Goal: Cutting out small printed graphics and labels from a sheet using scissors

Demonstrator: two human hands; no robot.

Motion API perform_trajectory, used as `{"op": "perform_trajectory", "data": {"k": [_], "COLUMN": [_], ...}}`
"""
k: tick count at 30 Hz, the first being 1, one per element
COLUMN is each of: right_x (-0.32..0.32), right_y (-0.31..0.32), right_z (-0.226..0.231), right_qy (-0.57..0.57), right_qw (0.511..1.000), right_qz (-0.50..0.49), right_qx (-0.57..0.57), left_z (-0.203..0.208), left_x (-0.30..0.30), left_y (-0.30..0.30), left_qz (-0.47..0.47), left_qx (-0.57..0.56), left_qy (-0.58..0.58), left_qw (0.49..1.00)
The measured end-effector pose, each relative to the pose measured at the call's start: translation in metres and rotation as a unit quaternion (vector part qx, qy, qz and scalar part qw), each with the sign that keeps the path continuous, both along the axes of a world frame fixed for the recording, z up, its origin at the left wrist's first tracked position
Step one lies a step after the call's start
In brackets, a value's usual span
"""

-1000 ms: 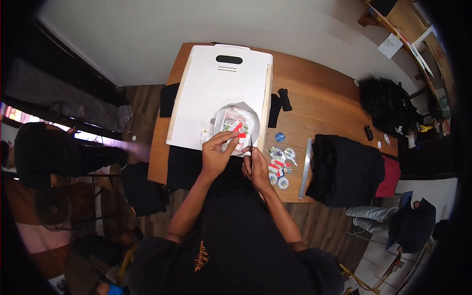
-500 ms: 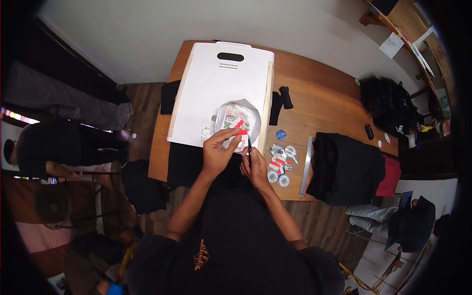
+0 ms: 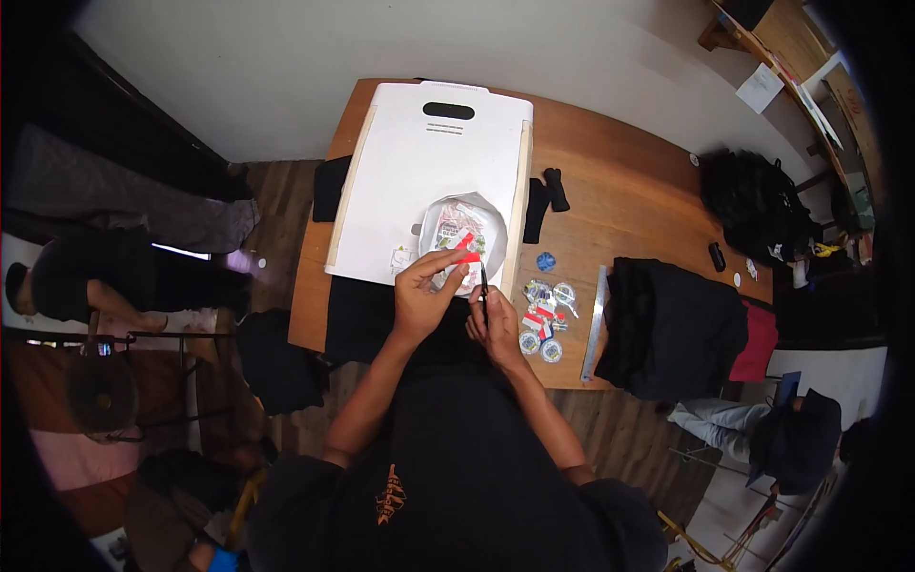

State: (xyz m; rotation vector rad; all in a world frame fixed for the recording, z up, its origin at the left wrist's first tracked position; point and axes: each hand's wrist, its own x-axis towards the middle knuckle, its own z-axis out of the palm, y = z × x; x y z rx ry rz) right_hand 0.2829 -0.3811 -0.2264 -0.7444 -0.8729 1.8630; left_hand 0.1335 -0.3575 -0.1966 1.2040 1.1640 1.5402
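surface [image 3: 620, 172]: smooth wood shown | white panel [image 3: 429, 162]: smooth plastic suggested | ruler [image 3: 593, 329]: metal suggested | red strip [image 3: 472, 257]: smoothness seen | black stack [image 3: 658, 324]: matt cloth shown

Behind the wooden table [image 3: 629, 195] rises a pale wall [image 3: 381, 48]; plank flooring [image 3: 289, 195] lies below, a wooden shelf [image 3: 777, 43] juts at upper right, and a bright strip of light [image 3: 181, 252] glows at left

black tool [image 3: 484, 282] in right hand [image 3: 498, 328] too small to name from here, tabletop [image 3: 620, 191] part-hidden at near edge by black cloth [image 3: 367, 319]
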Motion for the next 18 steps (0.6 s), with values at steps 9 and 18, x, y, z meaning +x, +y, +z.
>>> {"op": "perform_trajectory", "data": {"k": [9, 18], "right_x": [0.0, -0.001], "right_y": [-0.002, 0.0], "right_z": [-0.007, 0.002], "right_qy": [0.004, 0.004], "right_qw": [1.0, 1.0], "right_qz": [-0.006, -0.005], "right_qx": [0.006, 0.017], "left_z": [0.003, -0.002], "left_x": [0.002, 0.0], "left_y": [-0.001, 0.0], "left_qz": [-0.004, -0.002], "left_qx": [-0.005, -0.006], "left_qy": [-0.011, -0.004], "left_qw": [1.0, 1.0]}}
